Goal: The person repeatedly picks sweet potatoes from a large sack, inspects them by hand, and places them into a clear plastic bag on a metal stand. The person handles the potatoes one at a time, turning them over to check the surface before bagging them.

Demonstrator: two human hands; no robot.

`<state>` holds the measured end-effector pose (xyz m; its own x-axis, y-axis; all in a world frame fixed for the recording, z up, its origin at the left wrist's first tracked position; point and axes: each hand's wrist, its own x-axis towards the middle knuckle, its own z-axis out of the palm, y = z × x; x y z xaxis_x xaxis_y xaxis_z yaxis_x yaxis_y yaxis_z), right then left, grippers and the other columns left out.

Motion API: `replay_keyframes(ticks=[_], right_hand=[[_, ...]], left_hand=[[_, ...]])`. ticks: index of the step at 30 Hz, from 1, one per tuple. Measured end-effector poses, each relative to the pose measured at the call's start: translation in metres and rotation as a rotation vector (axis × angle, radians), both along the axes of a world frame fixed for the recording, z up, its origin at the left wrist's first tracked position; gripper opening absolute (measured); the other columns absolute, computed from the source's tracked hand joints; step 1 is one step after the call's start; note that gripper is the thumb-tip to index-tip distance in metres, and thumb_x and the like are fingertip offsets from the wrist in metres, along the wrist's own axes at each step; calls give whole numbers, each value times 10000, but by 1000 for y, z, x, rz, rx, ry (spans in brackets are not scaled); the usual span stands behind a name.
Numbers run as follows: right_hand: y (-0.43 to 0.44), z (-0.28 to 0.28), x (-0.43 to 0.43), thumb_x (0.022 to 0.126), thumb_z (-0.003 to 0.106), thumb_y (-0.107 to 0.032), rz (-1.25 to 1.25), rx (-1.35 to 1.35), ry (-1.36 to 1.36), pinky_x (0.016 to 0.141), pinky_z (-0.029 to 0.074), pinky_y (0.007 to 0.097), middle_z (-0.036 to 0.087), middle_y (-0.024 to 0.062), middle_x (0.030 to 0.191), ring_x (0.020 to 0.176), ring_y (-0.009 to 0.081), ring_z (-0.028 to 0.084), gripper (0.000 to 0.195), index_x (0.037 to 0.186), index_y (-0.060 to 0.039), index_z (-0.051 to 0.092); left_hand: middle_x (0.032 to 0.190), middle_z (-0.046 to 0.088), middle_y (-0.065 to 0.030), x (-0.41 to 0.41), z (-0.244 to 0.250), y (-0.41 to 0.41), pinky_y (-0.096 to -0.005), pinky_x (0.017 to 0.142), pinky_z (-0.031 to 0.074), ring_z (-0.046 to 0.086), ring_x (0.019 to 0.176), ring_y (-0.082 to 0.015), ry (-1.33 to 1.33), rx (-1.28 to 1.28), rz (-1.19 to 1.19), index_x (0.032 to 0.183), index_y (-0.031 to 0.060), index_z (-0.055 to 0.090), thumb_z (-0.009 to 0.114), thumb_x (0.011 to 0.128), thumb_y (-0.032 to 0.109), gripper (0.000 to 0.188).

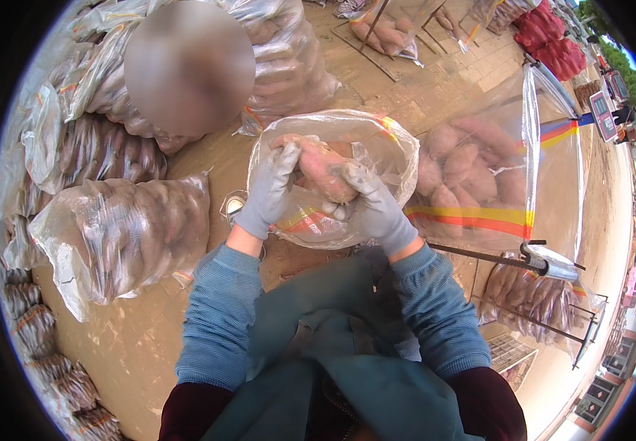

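Both my hands wear grey gloves and hold one large sweet potato (320, 168) over the mouth of an open clear plastic bag (331, 120). My left hand (275, 187) grips its upper left end, with fingers curled over the skin. At the lower right end, my right hand (375, 204) has its thumb on top and fingers beneath. What lies deeper in the bag is largely hidden by the hands and the sweet potato. Just right of it, a clear bag of sweet potatoes (469, 171) with yellow and red stripes hangs open on a metal frame (549, 269).
A filled bag (130, 237) lies at left, beside stacked bags (114, 149). A person (190, 66), face blurred, is at upper left. A digital scale display (603, 116) stands at right. Another bag (533, 300) and a crate (510, 358) are at lower right.
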<state>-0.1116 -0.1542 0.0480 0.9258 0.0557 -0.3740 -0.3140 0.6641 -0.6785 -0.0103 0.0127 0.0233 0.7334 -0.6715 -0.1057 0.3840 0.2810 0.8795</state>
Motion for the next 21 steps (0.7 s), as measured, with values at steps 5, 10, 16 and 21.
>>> replay_keyframes(ticks=[5, 10, 16, 21], right_hand=[[-50, 52, -104, 921, 585, -452, -64, -91, -204, 520, 453, 207, 639, 67, 964, 693, 98, 601, 556, 1256, -14, 514], [-82, 40, -296, 925, 580, -467, -537, -50, 58, 562, 484, 225, 652, 64, 928, 670, 133, 614, 484, 1215, -82, 548], [-61, -72, -559, 919, 612, -373, -1410, 86, 533, 703, 540, 364, 540, 11, 1221, 1037, 221, 536, 352, 1242, -257, 533], [-88, -45, -701, 878, 696, -298, -2043, -184, 703, 739, 553, 374, 485, 4, 1336, 1107, 218, 514, 453, 1289, -213, 525]], left_hand=[[1226, 612, -152, -29, -14, -5, -375, 1017, 449, 597, 1128, -248, -214, -15, -138, 1272, -59, 529, 611, 946, 339, 520], [1335, 524, -241, -38, -29, 16, -437, 1093, 385, 514, 1251, -335, -287, -29, 39, 1333, -91, 449, 396, 1025, 344, 537], [1342, 508, -241, -61, -50, 47, -428, 1112, 373, 512, 1250, -337, -276, 104, 64, 1347, -85, 425, 339, 1042, 310, 506], [1322, 514, -247, -86, -55, 67, -425, 1081, 415, 528, 1231, -350, -456, 353, 12, 1335, -98, 404, 309, 1037, 259, 475]])
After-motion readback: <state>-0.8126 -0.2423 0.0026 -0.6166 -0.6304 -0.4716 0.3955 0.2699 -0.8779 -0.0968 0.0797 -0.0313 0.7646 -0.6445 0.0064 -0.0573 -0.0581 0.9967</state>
